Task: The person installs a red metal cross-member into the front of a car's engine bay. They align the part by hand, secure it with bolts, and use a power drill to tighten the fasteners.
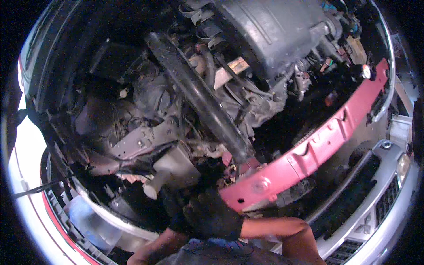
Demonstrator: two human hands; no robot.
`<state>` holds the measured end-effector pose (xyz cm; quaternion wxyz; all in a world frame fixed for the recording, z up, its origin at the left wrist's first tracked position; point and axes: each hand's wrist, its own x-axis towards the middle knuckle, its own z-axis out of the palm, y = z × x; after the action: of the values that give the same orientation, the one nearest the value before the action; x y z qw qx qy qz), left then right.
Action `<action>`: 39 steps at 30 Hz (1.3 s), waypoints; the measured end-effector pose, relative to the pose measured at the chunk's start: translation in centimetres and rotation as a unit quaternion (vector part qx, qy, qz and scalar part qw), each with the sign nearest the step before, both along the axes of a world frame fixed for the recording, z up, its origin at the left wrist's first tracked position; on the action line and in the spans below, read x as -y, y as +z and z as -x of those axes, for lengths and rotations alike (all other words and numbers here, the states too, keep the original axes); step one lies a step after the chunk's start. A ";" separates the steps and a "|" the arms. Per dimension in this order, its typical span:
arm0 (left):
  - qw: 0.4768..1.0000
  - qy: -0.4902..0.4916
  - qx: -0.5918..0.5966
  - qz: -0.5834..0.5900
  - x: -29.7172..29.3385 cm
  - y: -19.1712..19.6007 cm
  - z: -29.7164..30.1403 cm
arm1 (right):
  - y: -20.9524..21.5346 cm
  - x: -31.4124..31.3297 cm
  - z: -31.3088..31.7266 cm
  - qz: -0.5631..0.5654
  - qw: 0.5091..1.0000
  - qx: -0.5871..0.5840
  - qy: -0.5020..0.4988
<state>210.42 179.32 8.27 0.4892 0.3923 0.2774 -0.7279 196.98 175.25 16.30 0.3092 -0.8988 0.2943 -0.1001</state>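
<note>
I look down into an open car engine bay. Both my hands wear black gloves and sit close together at the lower centre. My right hand (217, 217) is curled against the left end of a red front crossmember (318, 141). My left hand (174, 214) lies just beside it in deep shadow, below a pale plastic reservoir (174, 165). The dark gloves hide whether either hand holds anything. A long black bar (198, 92) runs diagonally down from the upper left toward my hands.
A dark plastic engine cover (274, 31) fills the top, with hoses and wiring around it. A silver bumper and grille (380, 207) curve along the right, with a headlight (403, 165). White bodywork (22, 176) and a thin black cable (35, 190) lie left.
</note>
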 end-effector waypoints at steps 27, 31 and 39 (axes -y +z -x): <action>0.910 -0.090 0.386 0.123 0.2 1.2 2.1 | -6.8 -1.5 2.7 0.223 0.967 -0.040 -0.115; 0.936 -0.106 0.306 0.135 0.2 -0.3 4.3 | -2.7 -3.2 -0.6 0.233 0.967 -0.003 -0.103; 0.988 -0.103 -0.006 0.113 -2.1 0.9 1.8 | 0.8 -2.7 -2.4 0.215 0.974 0.032 -0.068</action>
<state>208.62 181.46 9.17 0.4514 0.3565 0.1542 -0.8034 199.39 177.91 17.15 0.1106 -0.9184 0.3161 -0.2107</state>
